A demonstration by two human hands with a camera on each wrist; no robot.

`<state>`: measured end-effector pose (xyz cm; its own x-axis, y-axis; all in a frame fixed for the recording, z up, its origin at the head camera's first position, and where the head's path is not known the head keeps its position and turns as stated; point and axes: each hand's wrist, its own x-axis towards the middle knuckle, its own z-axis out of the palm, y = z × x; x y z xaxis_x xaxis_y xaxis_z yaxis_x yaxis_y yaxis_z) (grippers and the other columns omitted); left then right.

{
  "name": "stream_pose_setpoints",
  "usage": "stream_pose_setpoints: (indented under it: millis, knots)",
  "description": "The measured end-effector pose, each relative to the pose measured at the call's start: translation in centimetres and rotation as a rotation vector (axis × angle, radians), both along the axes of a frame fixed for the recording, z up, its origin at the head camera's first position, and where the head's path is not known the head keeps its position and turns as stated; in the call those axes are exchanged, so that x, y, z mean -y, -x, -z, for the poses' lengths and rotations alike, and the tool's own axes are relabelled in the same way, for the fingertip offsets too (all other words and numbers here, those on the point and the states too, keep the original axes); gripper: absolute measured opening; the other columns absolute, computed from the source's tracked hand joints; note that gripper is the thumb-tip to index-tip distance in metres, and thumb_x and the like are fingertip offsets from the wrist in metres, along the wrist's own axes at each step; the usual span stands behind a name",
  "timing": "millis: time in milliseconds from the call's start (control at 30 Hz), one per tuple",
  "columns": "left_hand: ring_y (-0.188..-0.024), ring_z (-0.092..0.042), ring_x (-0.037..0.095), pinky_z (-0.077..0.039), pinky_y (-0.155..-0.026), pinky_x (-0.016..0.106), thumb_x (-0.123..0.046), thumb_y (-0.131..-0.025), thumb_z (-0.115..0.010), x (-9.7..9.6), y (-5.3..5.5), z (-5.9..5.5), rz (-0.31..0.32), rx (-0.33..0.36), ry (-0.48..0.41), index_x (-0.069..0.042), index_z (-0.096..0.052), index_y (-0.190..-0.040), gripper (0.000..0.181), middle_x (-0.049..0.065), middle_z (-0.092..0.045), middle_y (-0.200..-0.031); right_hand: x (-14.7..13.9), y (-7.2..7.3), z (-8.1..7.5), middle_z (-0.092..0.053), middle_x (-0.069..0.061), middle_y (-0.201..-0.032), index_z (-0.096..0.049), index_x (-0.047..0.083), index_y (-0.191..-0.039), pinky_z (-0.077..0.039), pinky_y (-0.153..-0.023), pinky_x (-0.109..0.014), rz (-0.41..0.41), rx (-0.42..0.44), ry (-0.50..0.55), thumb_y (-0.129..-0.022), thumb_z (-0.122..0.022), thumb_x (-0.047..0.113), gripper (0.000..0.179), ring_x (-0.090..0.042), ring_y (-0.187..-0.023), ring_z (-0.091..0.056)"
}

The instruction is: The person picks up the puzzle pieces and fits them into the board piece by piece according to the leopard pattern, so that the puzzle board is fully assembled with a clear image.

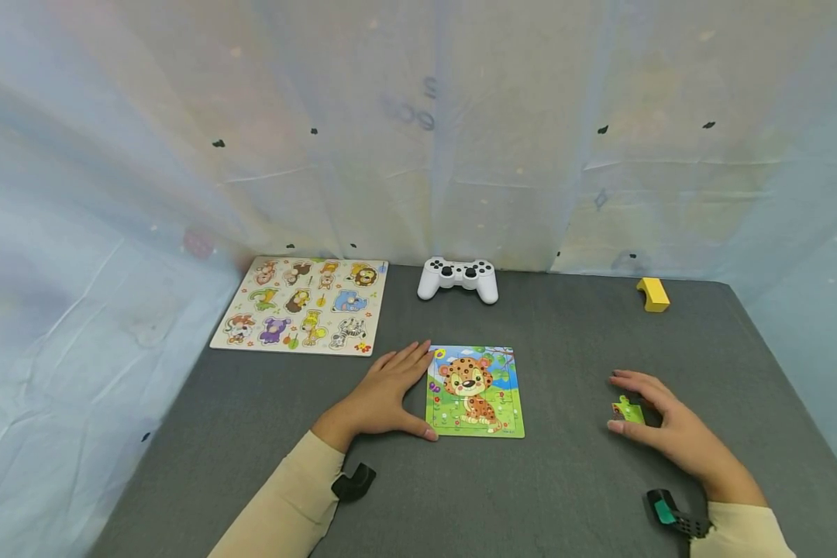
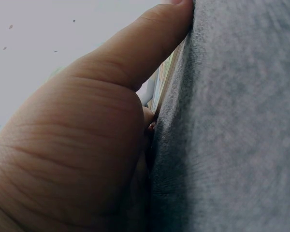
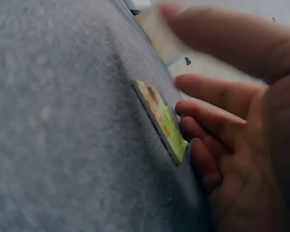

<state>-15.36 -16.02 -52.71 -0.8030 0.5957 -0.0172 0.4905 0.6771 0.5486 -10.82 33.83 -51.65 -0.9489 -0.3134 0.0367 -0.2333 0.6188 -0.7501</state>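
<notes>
A square jigsaw puzzle [image 1: 505, 399] with a cartoon leopard on grass lies flat on the grey table. My left hand [image 1: 384, 395] touches its left side, thumb near the lower corner and straight fingers near the upper one. In the left wrist view a sliver of the puzzle [image 2: 165, 79] shows beyond the thumb. Off to the right lies a loose green puzzle piece [image 1: 629, 411]. Around that piece [image 3: 162, 123] my right hand [image 1: 676, 426] is spread, thumb apart from the fingers and not pinching it. The fingertips [image 3: 186, 108] are close beside the piece; contact is unclear.
A wooden animal puzzle board [image 1: 321, 310] lies at the back left. Next to it, at the back middle, is a white game controller [image 1: 458, 279]. One yellow arched block [image 1: 653, 294] sits at the back right. Pale sheeting [image 1: 502, 155] hangs behind the table.
</notes>
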Motion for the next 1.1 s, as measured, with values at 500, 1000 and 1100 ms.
stream_pose_setpoints:
  millis: [500, 1000, 1100]
  knots:
    - [-0.166, -0.005, 0.023, -0.007, -0.129, 0.058, -0.076, -0.075, -0.089, 0.0, 0.0, 0.0, 0.000, -0.017, 0.030, -0.012, -0.020, -0.176, 0.137, 0.003, -0.009, -0.182, 0.5, 0.0, -0.3, -0.039, -0.022, -0.164, -0.070, 0.009, -0.136, -0.031, -0.106, -0.070, -0.018, -0.033, -0.047, -0.099, -0.084, 0.018, 0.041, -0.056, -0.147, -0.029]
    - [-0.166, -0.006, 0.023, -0.007, -0.129, 0.055, -0.075, -0.076, -0.089, -0.1, 0.0, -0.3, -0.004, -0.015, 0.040, -0.013, -0.020, -0.176, 0.136, 0.003, -0.010, -0.182, -1.2, -0.3, -0.9, -0.035, -0.027, -0.165, -0.066, 0.003, -0.141, -0.033, -0.112, -0.071, 0.030, 0.038, -0.074, -0.098, -0.086, 0.021, 0.051, -0.060, -0.149, -0.027]
    - [-0.166, -0.006, 0.023, -0.006, -0.129, 0.056, -0.074, -0.076, -0.089, -0.1, 0.0, -0.2, -0.003, -0.010, 0.031, -0.013, -0.021, -0.176, 0.136, 0.003, -0.010, -0.182, -1.1, -0.2, -0.8, -0.044, -0.026, -0.158, -0.064, 0.004, -0.140, -0.041, -0.108, -0.034, 0.049, 0.018, -0.101, -0.098, -0.087, 0.022, 0.051, -0.052, -0.143, -0.039]
